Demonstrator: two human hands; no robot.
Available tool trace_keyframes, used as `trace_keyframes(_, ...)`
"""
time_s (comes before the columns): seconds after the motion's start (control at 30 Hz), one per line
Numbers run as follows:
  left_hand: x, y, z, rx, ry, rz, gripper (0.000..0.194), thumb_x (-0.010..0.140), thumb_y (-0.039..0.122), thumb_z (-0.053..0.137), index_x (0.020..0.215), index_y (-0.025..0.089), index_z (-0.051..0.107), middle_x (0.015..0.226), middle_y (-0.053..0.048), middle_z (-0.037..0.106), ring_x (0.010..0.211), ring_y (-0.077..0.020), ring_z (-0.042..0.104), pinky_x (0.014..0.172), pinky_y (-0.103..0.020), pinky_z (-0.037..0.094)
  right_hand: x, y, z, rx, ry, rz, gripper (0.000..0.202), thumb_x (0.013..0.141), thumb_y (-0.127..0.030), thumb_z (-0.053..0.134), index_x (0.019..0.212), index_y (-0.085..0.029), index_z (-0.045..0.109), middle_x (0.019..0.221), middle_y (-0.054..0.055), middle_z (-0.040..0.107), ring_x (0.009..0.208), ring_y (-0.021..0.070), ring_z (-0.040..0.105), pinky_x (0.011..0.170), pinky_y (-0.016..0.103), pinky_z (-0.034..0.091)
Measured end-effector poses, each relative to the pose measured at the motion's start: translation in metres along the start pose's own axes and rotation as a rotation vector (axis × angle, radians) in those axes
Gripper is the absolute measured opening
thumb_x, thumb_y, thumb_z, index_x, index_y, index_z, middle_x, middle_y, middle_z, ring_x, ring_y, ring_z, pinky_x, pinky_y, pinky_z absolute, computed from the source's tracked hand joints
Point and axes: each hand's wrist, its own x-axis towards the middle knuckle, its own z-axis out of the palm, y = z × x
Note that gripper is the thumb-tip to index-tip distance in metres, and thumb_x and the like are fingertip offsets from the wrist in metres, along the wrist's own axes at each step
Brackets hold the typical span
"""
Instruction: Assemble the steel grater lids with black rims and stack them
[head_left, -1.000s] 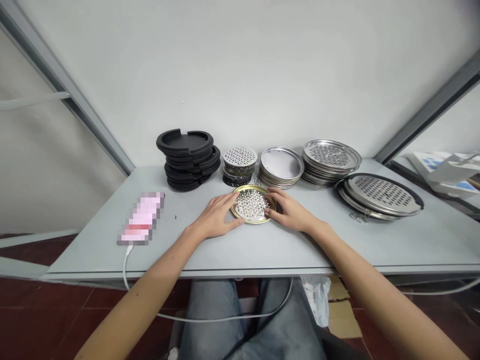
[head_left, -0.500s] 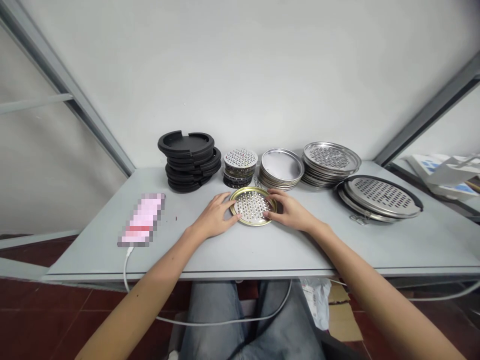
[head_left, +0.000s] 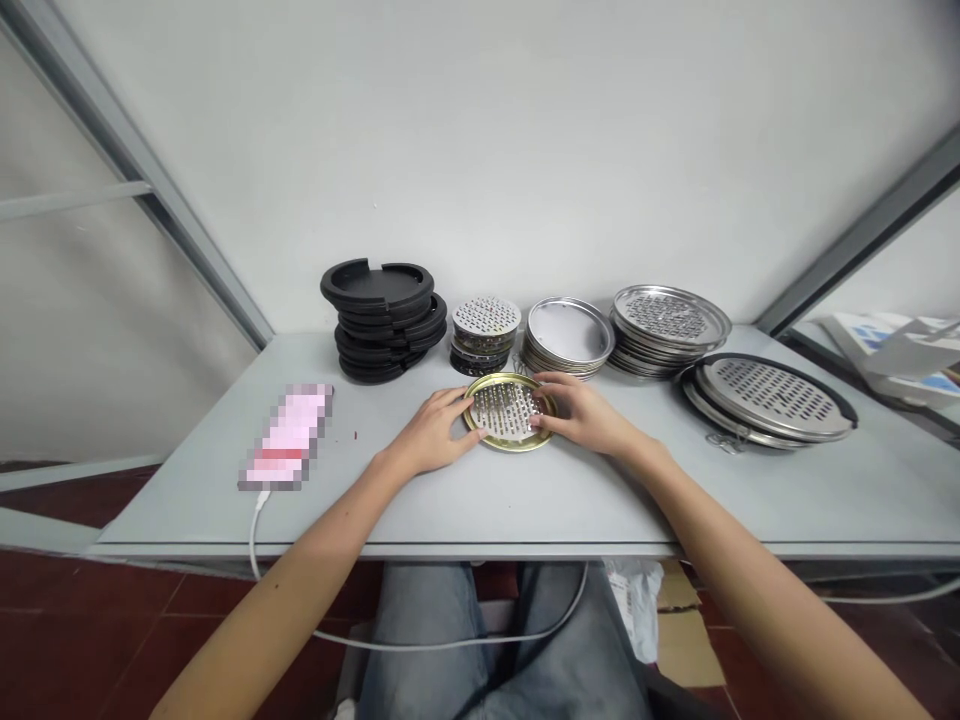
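Note:
A round metal grater disc (head_left: 504, 411) lies inside a shallow gold-rimmed ring (head_left: 510, 447) on the grey table in front of me. Fingers and thumb of my left hand (head_left: 433, 428) grip the ring and disc at the left edge. On the opposite edge, my right hand (head_left: 585, 414) pinches them the same way, its fingers bent over the rim and its thumb on the disc. Just behind stands a stack of small grater discs (head_left: 486, 318), beside a stack of shallow silver rings or lids (head_left: 570, 330).
Black round holders (head_left: 379, 290) are piled at the back left. Larger silver graters (head_left: 671, 315) stand stacked at the back right, with a big grater in a black holder (head_left: 780, 395) before them. A phone (head_left: 289, 435) with a white cable lies left.
Both hands stay on the ring and grater disc, with only small finger shifts. Light on the disc looks different, and the whole view has moved slightly.

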Motion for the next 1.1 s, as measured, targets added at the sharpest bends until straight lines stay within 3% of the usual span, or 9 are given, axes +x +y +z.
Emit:
trace_keyframes(0.33, -0.001, -0.001, 0.000, 0.003, 0.006, 0.011, 0.047, 0.087, 0.042, 0.061, 0.129, 0.020, 0.057, 0.138, -0.010, 0.054, 0.129, -0.0271, 0.047, 0.111, -0.044, 0.038, -0.004, -0.001, -0.007, -0.004, 0.016, 0.027, 0.034, 0.077, -0.042, 0.071, 0.101, -0.018, 0.068, 0.131, 0.015, 0.057, 0.118, 0.0308, 0.058, 0.103, 0.048, 0.045)
trace_keyframes(0.73, 0.000, 0.002, -0.001, 0.016, 0.001, 0.015, 0.052, 0.087, 0.040, 0.062, 0.132, 0.014, 0.053, 0.136, -0.013, 0.055, 0.127, -0.0265, 0.048, 0.111, -0.041, 0.037, -0.005, -0.003, 0.006, -0.003, 0.031, 0.011, 0.034, 0.077, -0.041, 0.071, 0.102, -0.017, 0.067, 0.126, 0.015, 0.059, 0.117, 0.0295, 0.057, 0.103, 0.046, 0.045)
trace_keyframes(1.1, 0.000, -0.001, 0.001, 0.025, 0.007, 0.034, 0.044, 0.088, 0.037, 0.063, 0.127, 0.018, 0.060, 0.138, -0.012, 0.054, 0.128, -0.0282, 0.048, 0.111, -0.045, 0.039, -0.009, -0.001, 0.010, 0.000, 0.076, -0.017, 0.035, 0.079, -0.040, 0.071, 0.104, -0.016, 0.068, 0.125, 0.015, 0.061, 0.116, 0.0299, 0.057, 0.102, 0.048, 0.045)
